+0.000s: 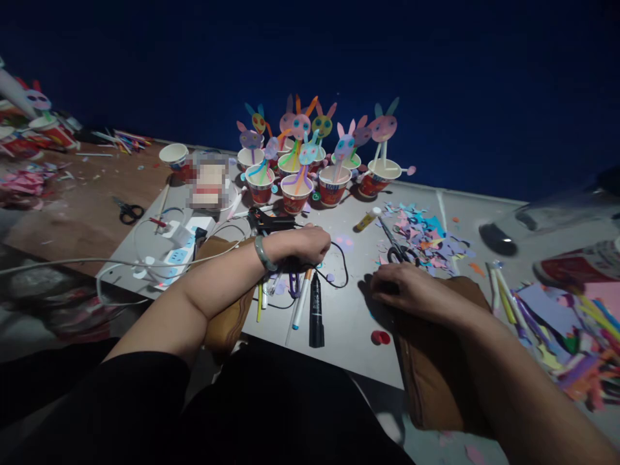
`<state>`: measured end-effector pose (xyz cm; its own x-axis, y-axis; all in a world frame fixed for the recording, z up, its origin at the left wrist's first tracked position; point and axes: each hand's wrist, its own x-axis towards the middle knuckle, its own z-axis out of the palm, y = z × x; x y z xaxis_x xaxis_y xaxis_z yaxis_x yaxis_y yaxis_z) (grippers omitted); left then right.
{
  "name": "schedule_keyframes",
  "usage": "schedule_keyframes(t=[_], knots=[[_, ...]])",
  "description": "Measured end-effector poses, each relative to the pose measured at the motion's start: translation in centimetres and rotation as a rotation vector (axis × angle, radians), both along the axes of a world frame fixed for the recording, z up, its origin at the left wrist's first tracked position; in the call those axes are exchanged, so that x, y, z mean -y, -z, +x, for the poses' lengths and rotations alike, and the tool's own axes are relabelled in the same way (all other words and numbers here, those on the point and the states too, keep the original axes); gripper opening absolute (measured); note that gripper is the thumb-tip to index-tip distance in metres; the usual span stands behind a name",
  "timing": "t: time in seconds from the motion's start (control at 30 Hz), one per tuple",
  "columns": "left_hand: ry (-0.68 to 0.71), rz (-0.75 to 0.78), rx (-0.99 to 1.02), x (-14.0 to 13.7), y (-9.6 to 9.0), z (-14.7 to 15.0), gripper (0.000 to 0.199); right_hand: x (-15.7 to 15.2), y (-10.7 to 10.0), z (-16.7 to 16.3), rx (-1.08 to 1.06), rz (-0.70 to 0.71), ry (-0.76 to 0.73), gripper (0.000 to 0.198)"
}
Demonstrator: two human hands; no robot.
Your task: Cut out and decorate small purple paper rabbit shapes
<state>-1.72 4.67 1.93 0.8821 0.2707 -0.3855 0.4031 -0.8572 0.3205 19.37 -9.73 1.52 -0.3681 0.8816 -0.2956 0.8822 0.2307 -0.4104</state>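
My left hand [314, 244] has its fingers curled closed over the middle of the table; what they hold, if anything, is hidden. Just behind that wrist lies a black glue gun [271, 221], its cord looping to the right. Below the hand are a black marker [316, 316], a white pen with a blue end [302, 303] and purple-handled scissors [294, 284], partly covered. My right hand [400, 284] is bent with its fingers curled down, near black scissors [400, 250]; its fingertips are in shadow and their content cannot be made out.
Paper cups with paper rabbit figures [296, 187] stand at the back. A glue stick [367, 219], paper scraps [426, 229] and a red cap [380, 337] lie around. A power strip [179, 255] with cables is left. Brown pads [426, 368] lie under my forearms.
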Motion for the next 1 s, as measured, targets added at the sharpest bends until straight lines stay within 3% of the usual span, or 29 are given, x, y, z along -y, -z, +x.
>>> schedule_keyframes(t=[0.2,0.33,0.43,0.5,0.6,0.7,0.83,1.0], knots=[[-0.145,-0.275,0.057,-0.7,-0.4,-0.6,0.007,2.3,0.6,-0.9,0.008,0.144,-0.046,0.022],[-0.235,-0.504,0.220,-1.5,0.6,-0.7,0.012,1.9,1.6,-2.7,0.064,0.264,0.010,0.028],[-0.290,-0.665,0.279,-1.7,1.2,-0.6,0.014,1.1,2.3,-3.9,0.093,0.287,0.004,0.031],[-0.322,-0.764,0.299,-1.7,1.3,-0.5,0.014,0.6,2.3,-4.4,0.022,0.289,0.075,0.029],[-0.342,-0.853,0.327,-1.6,1.3,-0.5,0.012,-0.3,1.7,-4.7,-0.231,0.191,0.324,0.028],[-0.336,-0.881,0.334,-1.6,1.5,-0.4,0.008,-1.2,1.3,-5.1,-0.517,-0.025,0.518,0.039],[-0.304,-0.928,0.358,-1.7,1.8,-0.1,0.011,-2.2,1.6,-5.7,-0.750,-0.085,0.627,0.047],[-0.318,-0.961,0.384,-1.8,1.9,0.1,0.009,-2.5,1.9,-5.7,-0.834,-0.105,0.645,0.048]])
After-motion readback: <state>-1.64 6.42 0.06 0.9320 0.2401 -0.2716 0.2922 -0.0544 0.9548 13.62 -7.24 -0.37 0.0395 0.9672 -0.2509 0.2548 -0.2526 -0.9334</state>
